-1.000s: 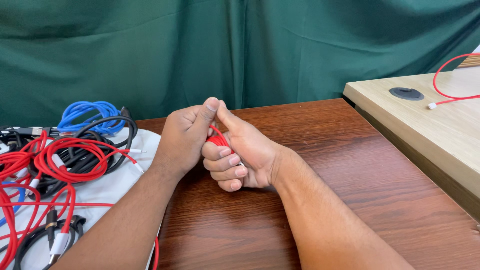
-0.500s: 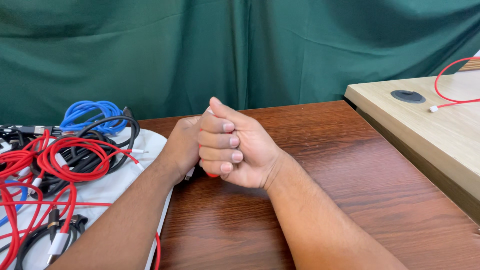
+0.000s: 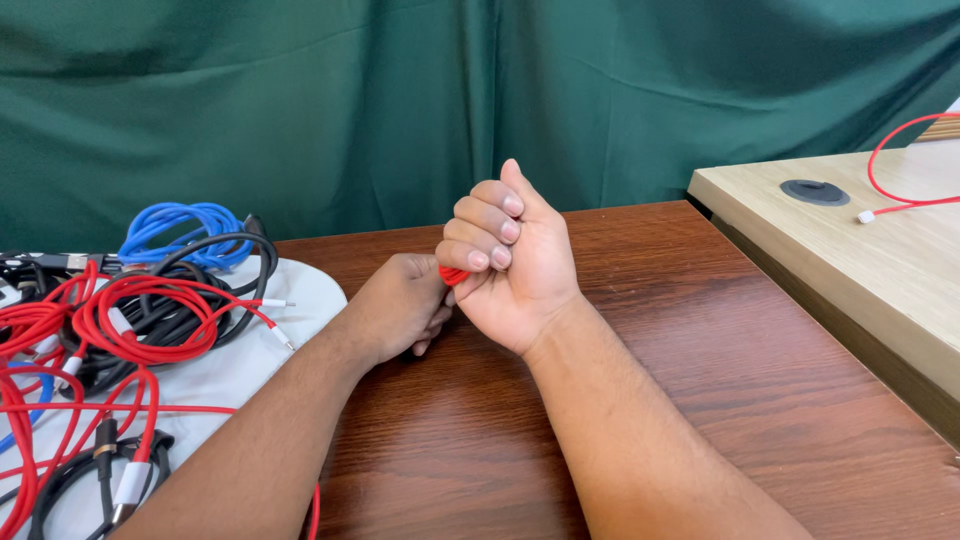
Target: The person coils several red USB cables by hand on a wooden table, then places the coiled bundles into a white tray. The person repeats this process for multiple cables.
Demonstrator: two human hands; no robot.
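Observation:
My right hand (image 3: 510,260) is raised over the middle of the brown wooden table (image 3: 700,380), its fingers curled into a fist around a red cable (image 3: 453,275). Only a short red bit shows below the little finger. My left hand (image 3: 398,310) sits just left of it and lower, knuckles up, fingers tucked against the right palm where the cable comes out. Whether the left fingers pinch the cable is hidden.
A white cloth (image 3: 240,370) at the left carries a tangle of red cables (image 3: 120,330), black cables (image 3: 190,300) and a blue coil (image 3: 180,225). A lighter wooden desk (image 3: 860,260) at the right holds another red cable (image 3: 900,195). Green curtain (image 3: 480,100) behind.
My right hand has lifted and turned, its fingers now facing left and upward. My left hand has dropped lower beneath it. The red cable is more hidden in the fist than a second ago.

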